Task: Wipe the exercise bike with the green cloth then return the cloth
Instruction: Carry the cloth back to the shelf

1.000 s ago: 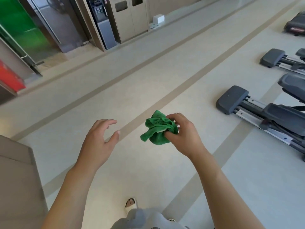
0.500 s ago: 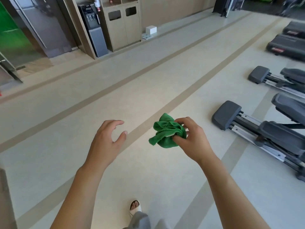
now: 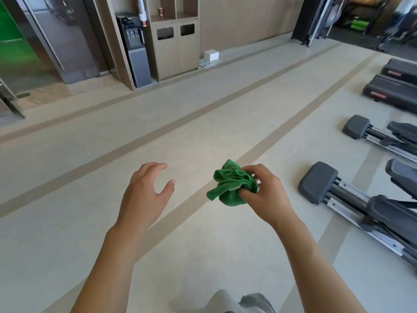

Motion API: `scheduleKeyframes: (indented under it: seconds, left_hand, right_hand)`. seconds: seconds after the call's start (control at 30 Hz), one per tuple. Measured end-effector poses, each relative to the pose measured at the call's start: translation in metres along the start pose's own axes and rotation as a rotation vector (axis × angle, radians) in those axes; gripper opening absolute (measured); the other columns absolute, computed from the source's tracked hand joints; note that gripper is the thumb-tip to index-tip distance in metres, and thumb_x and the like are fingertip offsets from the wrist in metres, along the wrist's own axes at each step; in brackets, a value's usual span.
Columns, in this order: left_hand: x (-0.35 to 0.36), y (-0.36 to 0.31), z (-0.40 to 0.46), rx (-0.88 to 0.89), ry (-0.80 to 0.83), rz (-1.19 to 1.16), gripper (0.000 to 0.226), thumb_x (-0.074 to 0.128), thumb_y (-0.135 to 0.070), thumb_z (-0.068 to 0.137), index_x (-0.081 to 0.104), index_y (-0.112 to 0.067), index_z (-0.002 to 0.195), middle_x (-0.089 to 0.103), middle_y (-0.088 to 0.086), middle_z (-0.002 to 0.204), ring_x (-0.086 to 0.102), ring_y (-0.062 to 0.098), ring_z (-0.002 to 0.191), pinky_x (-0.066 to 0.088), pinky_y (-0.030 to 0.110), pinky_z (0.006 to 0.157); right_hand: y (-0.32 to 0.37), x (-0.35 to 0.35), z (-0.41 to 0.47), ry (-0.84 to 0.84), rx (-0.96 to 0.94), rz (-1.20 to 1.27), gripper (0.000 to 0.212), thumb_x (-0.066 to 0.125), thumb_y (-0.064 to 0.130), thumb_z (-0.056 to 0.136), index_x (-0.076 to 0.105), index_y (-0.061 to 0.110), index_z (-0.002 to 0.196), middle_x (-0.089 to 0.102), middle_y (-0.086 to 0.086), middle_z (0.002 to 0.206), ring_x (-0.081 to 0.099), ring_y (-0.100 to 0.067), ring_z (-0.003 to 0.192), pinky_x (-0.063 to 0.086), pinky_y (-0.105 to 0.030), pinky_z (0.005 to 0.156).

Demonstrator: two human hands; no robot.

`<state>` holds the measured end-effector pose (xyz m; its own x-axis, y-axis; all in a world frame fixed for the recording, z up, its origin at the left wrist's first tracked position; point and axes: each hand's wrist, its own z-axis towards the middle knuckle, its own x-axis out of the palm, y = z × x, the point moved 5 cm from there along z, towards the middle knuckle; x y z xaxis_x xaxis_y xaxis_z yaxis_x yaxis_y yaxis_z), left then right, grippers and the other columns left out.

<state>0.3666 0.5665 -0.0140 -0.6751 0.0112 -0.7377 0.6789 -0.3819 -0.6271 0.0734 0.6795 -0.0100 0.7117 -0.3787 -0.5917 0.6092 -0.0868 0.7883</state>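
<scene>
A crumpled green cloth (image 3: 230, 185) is bunched in my right hand (image 3: 264, 195), whose fingers and thumb curl round it in front of me, above the floor. My left hand (image 3: 144, 195) hovers to the left of the cloth, apart from it, fingers loosely curved and holding nothing. Grey and black exercise machines stand on the right: the nearest one (image 3: 352, 204) shows its rear foot and rails, and another (image 3: 379, 134) stands behind it. No exercise bike is plainly recognisable in view.
Pale floor with tan stripes (image 3: 203, 123) stretches ahead. At the back wall stand a water dispenser (image 3: 135, 50), a wooden bin cabinet (image 3: 176, 46) and a small white box (image 3: 211, 55). Treadmills (image 3: 392, 86) sit at the far right. Glass doors (image 3: 33, 41) are at the left.
The view has lifted and turned right, showing more of the back wall and the treadmills. Both hands keep their pose, the right still gripping the cloth.
</scene>
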Motion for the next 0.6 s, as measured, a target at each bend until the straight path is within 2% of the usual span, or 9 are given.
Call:
scheduleKeyframes:
  seconds: [0.17,0.3,0.4,0.6]
  left_hand:
    - [0.0,0.026,0.034,-0.013,0.019,-0.022,0.048,0.063,-0.045,0.098,0.05,-0.038,0.144,0.044,-0.026,0.147,0.044,0.01,0.135,0.04,0.028,0.099]
    - [0.001,0.048,0.059,-0.053,-0.001,-0.034,0.049,0.062,-0.046,0.099,0.049,-0.041,0.145,0.043,-0.031,0.147,0.041,0.004,0.138,0.036,0.024,0.102]
    - [0.003,0.065,0.084,-0.099,-0.027,-0.016,0.049,0.061,-0.049,0.099,0.05,-0.041,0.145,0.044,-0.029,0.149,0.04,0.002,0.14,0.034,0.022,0.104]
    - [0.022,0.077,0.15,-0.179,-0.061,0.018,0.047,0.061,-0.047,0.099,0.053,-0.039,0.145,0.047,-0.023,0.152,0.04,0.005,0.142,0.034,0.024,0.108]
  right_hand:
    - [0.014,0.033,0.051,0.053,-0.033,-0.01,0.034,0.067,0.024,0.077,0.068,0.04,0.107,0.063,0.018,0.107,0.061,-0.005,0.099,0.055,-0.031,0.076]
    - [0.017,0.058,0.095,0.109,-0.073,-0.006,0.036,0.067,0.021,0.076,0.068,0.039,0.108,0.063,0.019,0.107,0.061,-0.004,0.099,0.051,-0.026,0.072]
    - [0.013,0.072,0.136,0.14,-0.091,0.005,0.036,0.066,0.022,0.076,0.068,0.04,0.107,0.063,0.02,0.106,0.061,-0.004,0.098,0.051,-0.026,0.071]
    - [-0.001,0.094,0.233,0.21,-0.133,0.035,0.037,0.071,0.017,0.079,0.069,0.035,0.11,0.063,0.017,0.105,0.06,-0.006,0.098,0.056,-0.035,0.076]
